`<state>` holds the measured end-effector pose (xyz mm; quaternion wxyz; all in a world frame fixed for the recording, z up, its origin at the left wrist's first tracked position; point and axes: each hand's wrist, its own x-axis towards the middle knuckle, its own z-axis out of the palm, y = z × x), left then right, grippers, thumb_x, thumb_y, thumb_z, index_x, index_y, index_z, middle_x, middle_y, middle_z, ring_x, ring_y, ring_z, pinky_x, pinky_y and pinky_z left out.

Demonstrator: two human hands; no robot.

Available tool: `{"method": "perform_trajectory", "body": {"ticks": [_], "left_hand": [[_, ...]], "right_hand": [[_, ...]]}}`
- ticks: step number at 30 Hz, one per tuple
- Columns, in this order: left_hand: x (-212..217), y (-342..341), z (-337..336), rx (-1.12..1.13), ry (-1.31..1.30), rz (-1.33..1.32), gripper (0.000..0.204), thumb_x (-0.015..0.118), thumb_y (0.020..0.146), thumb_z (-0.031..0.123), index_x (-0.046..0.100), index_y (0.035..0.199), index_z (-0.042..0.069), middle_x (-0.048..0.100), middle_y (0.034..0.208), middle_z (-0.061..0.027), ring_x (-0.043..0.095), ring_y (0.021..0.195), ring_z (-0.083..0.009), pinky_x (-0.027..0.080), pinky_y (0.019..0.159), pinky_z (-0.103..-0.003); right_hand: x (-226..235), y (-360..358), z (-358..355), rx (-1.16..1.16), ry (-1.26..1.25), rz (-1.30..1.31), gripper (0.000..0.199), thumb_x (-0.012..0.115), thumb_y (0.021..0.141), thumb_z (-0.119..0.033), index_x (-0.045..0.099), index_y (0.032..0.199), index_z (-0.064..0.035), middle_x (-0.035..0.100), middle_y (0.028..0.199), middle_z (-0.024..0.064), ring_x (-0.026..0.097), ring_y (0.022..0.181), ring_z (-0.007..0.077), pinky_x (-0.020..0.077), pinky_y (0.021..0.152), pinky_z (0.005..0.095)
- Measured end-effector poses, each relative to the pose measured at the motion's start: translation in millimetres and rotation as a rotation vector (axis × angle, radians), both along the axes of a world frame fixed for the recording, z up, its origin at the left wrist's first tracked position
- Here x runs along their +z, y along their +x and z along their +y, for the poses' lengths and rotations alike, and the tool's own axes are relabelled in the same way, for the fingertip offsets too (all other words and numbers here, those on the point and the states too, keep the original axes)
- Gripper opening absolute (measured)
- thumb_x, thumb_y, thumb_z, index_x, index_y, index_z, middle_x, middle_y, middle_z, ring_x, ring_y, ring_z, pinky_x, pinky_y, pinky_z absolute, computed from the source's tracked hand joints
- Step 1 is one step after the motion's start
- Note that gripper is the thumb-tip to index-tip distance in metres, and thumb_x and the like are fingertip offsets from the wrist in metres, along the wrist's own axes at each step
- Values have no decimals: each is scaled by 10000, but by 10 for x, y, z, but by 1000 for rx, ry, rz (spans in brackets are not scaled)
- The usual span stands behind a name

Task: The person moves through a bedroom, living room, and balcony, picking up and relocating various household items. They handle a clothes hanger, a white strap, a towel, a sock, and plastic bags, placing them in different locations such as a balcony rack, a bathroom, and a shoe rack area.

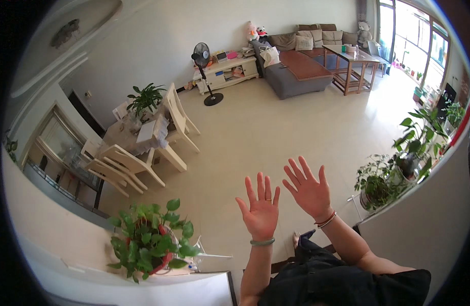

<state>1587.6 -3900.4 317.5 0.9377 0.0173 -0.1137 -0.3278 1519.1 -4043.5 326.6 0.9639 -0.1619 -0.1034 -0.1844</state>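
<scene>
Left hand point(260, 218) and right hand point(311, 196) are hovering spread, empty. The leafy plant point(146, 238) is looking tender — its red rim point(166, 261) probably offering firmer hold.

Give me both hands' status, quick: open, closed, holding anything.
Left hand: open and spread, palm in view, holding nothing.
Right hand: open and spread, palm in view, holding nothing.

Left hand point(261, 216) beside right hand point(312, 196), dining table point(116, 135) left, sofa point(302, 88) behind
</scene>
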Motion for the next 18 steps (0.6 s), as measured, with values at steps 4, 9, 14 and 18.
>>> {"method": "perform_trajectory", "body": {"ticks": [4, 9, 14, 18], "left_hand": [[-78, 882, -371, 46, 36, -39, 592, 295, 984, 594, 300, 1497, 299, 244, 1579, -33, 196, 1460, -222, 149, 1186, -494], [-19, 2110, -843, 88, 35, -33, 592, 306, 983, 591, 286, 1500, 304, 242, 1579, -27, 204, 1457, -225, 152, 1188, -491], [64, 3326, -1090, 208, 36, -35, 605, 335, 973, 596, 289, 1499, 302, 241, 1579, -33, 212, 1454, -233, 153, 1187, -497], [14, 4161, -1293, 259, 3, 60, 609, 362, 970, 585, 287, 1501, 296, 243, 1578, -44, 217, 1453, -237, 158, 1185, -502]], "right_hand": [[-88, 923, -354, 35, -3, -9, 692, 237, 997, -592, 158, 1539, -168, 171, 1593, 75, 135, 1469, 254, 124, 1191, 459], [-59, 2216, -887, 95, 19, 2, 698, 240, 995, -595, 172, 1536, -158, 182, 1591, 72, 141, 1468, 251, 136, 1190, 455], [90, 3611, -1188, 207, 9, 21, 708, 247, 992, -598, 175, 1534, -149, 182, 1591, 70, 147, 1466, 253, 143, 1189, 453], [65, 4575, -1361, 301, 6, 47, 702, 235, 992, -599, 183, 1533, -153, 182, 1590, 70, 158, 1464, 259, 166, 1184, 454]]}}
